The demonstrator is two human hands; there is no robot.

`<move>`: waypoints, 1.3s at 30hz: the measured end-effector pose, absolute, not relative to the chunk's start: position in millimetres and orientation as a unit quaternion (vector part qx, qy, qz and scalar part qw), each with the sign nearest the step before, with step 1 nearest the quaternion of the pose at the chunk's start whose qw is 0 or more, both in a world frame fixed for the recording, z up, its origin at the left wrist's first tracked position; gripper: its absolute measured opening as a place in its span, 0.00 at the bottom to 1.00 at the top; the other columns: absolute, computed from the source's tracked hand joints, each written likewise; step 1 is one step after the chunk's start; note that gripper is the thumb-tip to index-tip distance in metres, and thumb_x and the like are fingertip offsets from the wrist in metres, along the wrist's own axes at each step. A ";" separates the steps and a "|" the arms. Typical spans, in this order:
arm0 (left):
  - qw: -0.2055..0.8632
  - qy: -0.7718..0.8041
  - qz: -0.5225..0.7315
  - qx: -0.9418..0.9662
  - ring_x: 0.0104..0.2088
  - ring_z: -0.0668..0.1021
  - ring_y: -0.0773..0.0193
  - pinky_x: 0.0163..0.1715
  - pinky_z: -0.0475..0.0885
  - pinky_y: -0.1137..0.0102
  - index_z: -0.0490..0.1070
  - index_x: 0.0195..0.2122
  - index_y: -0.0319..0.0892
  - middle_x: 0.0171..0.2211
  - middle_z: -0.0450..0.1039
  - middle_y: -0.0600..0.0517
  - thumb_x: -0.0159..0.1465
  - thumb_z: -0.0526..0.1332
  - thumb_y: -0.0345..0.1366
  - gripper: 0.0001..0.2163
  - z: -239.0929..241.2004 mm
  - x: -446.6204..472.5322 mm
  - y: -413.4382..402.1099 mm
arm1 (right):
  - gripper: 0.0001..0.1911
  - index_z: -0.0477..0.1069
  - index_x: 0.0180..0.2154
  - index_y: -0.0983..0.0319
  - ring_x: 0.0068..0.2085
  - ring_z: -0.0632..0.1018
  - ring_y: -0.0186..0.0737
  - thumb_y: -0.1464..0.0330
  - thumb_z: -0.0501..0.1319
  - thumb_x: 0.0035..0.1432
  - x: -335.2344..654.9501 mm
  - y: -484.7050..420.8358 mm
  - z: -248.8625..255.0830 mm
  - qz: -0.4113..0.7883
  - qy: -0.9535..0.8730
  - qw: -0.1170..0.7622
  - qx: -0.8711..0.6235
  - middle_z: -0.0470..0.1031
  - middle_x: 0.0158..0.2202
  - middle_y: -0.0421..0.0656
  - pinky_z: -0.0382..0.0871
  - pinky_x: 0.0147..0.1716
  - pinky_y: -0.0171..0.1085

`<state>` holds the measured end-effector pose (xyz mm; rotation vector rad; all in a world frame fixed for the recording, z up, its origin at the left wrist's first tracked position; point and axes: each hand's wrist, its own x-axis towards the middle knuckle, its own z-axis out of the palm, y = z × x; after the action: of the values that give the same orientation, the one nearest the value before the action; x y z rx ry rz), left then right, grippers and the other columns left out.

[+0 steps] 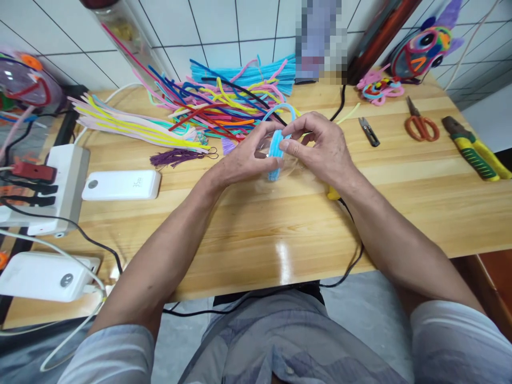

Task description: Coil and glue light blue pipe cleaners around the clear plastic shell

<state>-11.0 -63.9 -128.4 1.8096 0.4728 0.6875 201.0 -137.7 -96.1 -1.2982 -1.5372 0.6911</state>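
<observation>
Above the middle of the table, both hands are at a light-blue pipe cleaner (275,145) wound in close rows around a clear plastic piece (296,166). The plastic piece is mostly hidden, so its exact kind does not show. My left hand (253,148) grips the wound band from the left, thumb in front and fingers behind. On the other side, my right hand (320,140) has thumb and forefinger closed on the upper right of the band. A loose end of the blue pipe cleaner arches up behind the fingers.
Behind the hands lies a pile of coloured pipe cleaners (224,104). Purple tassels (176,157) and a white power bank (122,185) are on the left, near a power strip (66,184). Snips (368,132), orange-handled scissors (422,128) and pliers (476,149) lie right.
</observation>
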 end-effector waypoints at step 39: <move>0.550 0.214 0.280 0.757 0.72 0.75 0.41 0.72 0.72 0.46 0.68 0.67 0.49 0.71 0.72 0.44 0.62 0.71 0.48 0.33 -128.3 -12.3 -62.6 | 0.24 0.84 0.44 0.49 0.45 0.82 0.51 0.44 0.82 0.53 206.5 -140.6 -97.5 0.314 -0.606 0.502 -0.531 0.81 0.38 0.42 0.79 0.42 0.49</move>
<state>-12.3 -62.6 -128.3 1.7931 0.5070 0.6621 206.5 -140.6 -97.5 -1.2830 -1.4651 0.7595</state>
